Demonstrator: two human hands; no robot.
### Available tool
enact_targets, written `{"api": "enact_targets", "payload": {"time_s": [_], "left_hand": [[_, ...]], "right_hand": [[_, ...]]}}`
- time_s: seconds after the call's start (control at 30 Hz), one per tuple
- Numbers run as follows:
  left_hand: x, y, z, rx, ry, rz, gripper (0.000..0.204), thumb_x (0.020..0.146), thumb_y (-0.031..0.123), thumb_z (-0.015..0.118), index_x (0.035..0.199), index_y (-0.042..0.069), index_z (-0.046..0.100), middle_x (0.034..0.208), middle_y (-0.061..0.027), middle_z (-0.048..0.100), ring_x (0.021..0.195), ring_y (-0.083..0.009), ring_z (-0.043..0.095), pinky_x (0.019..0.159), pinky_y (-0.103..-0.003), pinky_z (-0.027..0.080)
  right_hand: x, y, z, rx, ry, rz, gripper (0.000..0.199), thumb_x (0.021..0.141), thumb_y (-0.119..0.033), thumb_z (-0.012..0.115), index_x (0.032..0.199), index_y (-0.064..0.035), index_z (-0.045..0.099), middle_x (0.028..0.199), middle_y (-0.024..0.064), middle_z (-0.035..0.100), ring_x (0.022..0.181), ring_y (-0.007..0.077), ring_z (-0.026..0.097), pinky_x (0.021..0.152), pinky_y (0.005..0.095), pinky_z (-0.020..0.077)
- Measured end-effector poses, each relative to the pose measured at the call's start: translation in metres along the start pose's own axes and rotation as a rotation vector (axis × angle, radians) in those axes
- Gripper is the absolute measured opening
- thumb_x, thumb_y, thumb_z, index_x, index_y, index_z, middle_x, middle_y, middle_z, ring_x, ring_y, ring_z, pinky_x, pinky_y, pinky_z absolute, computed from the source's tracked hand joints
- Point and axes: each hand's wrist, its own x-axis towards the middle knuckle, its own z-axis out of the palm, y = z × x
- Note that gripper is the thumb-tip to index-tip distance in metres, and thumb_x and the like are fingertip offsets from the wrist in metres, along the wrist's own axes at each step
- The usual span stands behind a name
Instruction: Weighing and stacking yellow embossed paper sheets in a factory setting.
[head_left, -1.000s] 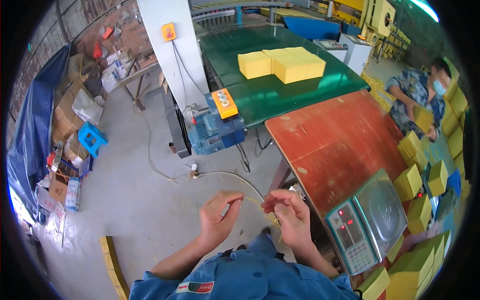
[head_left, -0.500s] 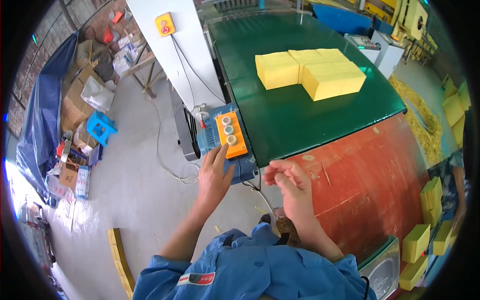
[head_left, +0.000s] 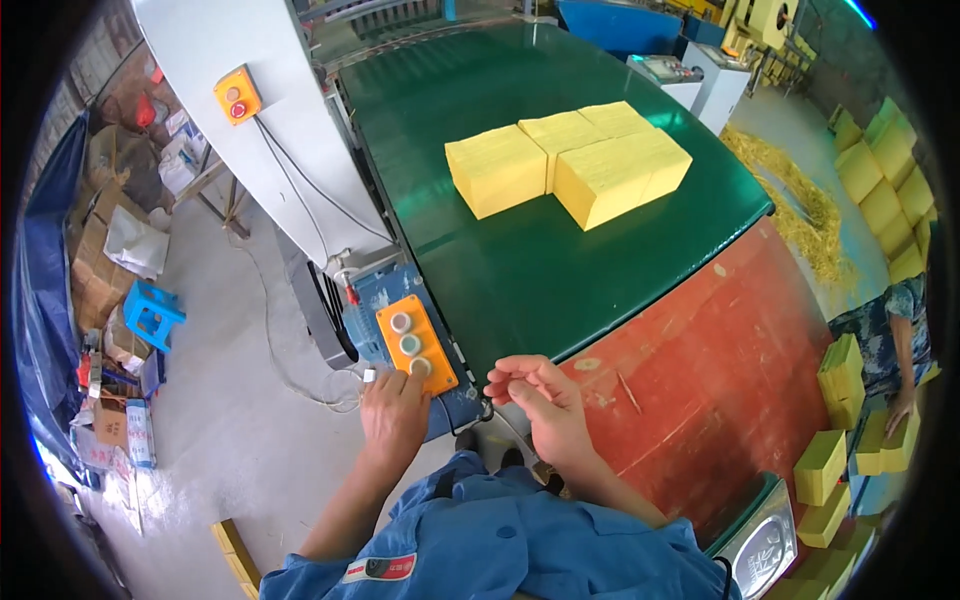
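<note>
My left hand (head_left: 393, 418) is at an orange control box (head_left: 436, 349) with three round buttons in a row. Its fingers are bent in, and one fingertip meets the nearest button (head_left: 419, 368). A small white thing (head_left: 370, 375) shows at the hand's far left side; I cannot make out what it is. My right hand (head_left: 545, 405) hovers empty by the near corner of the green conveyor belt (head_left: 480, 300), fingers loosely curled and the thumb apart. On the belt, several yellow paper blocks (head_left: 575, 155) stand pushed together in an L shape.
A red, scuffed sheet (head_left: 690, 350) slopes from the belt's near edge. Left of the belt rises a white machine post (head_left: 250, 150) with an orange stop-button box (head_left: 237, 95). At the right, a person's hand (head_left: 900, 408) is among yellow stacks (head_left: 822, 465). A blue stool (head_left: 152, 314) stands left.
My left hand has moved onto the nearest button, and its stretched fingers have bent. My right hand stays raised. The view has shifted, so the belt and blocks appear lower and farther left.
</note>
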Motion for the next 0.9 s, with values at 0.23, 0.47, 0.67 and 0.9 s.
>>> {"api": "enact_targets", "payload": {"time_s": [0.23,0.47,0.67,0.9], "left_hand": [[-0.001,-0.015,-0.002,-0.038,-0.053,0.087,0.027,0.079,0.011,0.067,0.105,0.006,0.063,0.071,-0.0030,0.056,0.067,-0.0215,0.059,0.058,-0.037,0.045],[0.007,-0.024,-0.007,-0.148,-0.089,0.099,0.011,0.078,0.006,0.068,0.087,0.006,0.062,0.069,-0.0056,0.056,0.065,-0.0241,0.059,0.059,-0.039,0.047],[0.009,-0.033,-0.002,-0.144,-0.098,0.178,0.009,0.080,0.010,0.064,0.088,0.008,0.061,0.068,-0.0032,0.055,0.063,-0.0211,0.059,0.056,-0.036,0.045],[0.011,-0.028,-0.005,-0.132,-0.099,0.167,0.008,0.079,0.007,0.067,0.080,0.006,0.059,0.066,-0.0080,0.057,0.061,-0.0256,0.059,0.055,-0.039,0.046]], "right_hand": [[0.021,0.033,0.037,0.052,-0.150,0.025,0.024,0.102,-0.003,0.054,0.125,0.0022,0.058,0.115,0.0090,0.064,0.110,0.0166,0.061,0.100,0.0312,0.0487],[0.035,0.055,0.058,-0.087,-0.090,0.034,0.022,0.101,0.000,0.053,0.121,0.0023,0.060,0.115,0.0104,0.065,0.105,0.0160,0.063,0.097,0.0317,0.0511],[0.035,0.065,0.056,-0.124,-0.034,0.002,0.022,0.100,0.002,0.052,0.120,0.0024,0.061,0.115,0.0099,0.065,0.107,0.0163,0.063,0.097,0.0310,0.0508],[0.030,0.074,0.055,-0.159,-0.019,0.004,0.022,0.099,0.002,0.054,0.119,0.0015,0.062,0.116,0.0085,0.065,0.109,0.0137,0.062,0.097,0.0284,0.0490]]}}
